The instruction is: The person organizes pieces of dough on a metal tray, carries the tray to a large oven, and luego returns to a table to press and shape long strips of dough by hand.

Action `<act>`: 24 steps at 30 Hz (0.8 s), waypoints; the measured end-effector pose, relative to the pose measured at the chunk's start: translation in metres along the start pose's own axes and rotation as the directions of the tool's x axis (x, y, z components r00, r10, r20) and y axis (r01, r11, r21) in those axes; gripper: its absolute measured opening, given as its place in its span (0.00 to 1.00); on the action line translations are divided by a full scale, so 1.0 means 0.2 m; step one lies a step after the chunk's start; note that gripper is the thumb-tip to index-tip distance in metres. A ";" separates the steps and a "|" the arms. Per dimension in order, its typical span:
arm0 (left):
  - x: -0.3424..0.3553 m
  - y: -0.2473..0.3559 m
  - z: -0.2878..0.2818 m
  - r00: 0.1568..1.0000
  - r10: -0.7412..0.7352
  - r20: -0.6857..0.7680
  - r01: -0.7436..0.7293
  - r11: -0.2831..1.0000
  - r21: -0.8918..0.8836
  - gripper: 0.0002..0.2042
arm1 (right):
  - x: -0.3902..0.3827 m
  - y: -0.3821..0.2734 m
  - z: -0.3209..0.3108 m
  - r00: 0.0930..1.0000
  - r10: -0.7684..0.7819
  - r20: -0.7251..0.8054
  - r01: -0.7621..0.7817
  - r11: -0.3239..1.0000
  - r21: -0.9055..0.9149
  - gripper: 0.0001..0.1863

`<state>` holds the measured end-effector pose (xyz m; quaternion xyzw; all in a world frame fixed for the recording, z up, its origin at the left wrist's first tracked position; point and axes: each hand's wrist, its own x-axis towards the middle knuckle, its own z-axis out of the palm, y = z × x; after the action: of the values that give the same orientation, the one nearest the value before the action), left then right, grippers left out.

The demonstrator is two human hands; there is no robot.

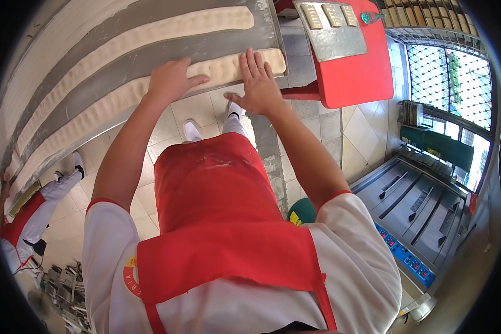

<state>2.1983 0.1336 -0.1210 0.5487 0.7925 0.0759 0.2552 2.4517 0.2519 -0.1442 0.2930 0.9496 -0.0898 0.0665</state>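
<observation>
A long strip of pale dough [117, 100] lies along the near edge of a grey metal table [145, 58]. My left hand [170, 80] presses flat on this strip with fingers together. My right hand [257, 80] rests on the strip's right end [273, 58], fingers spread, near the table's corner. A second dough strip [150, 36] lies parallel farther back. Both hands are palm-down on dough; neither grips it. I wear a red apron over a white shirt.
A red stand [353, 72] holds a metal tray [331, 28] with shaped dough pieces. A deck oven [417, 211] stands at the right. Another person in white and red [30, 214] works at the left table end. The floor is tiled.
</observation>
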 end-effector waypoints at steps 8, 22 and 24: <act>-0.07 -0.13 -0.07 0.998 0.044 -0.049 -0.038 0.993 0.113 0.39 | 0.03 -0.19 0.00 1.000 0.007 0.014 -0.008 1.000 0.019 0.71; -0.21 -0.36 -0.08 0.976 -0.206 -0.065 0.207 0.978 0.009 0.38 | 0.31 0.20 -0.09 0.907 -0.383 -0.174 0.402 0.911 0.093 0.57; -0.20 -0.31 -0.09 0.951 -0.308 0.000 0.308 0.951 -0.022 0.38 | 0.32 0.20 -0.06 0.898 -0.403 -0.174 0.424 0.899 0.107 0.55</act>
<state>2.1496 0.0768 -0.1177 0.4157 0.8679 0.0449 0.2683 2.4205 0.3217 -0.1498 0.0940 0.9836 -0.1472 -0.0457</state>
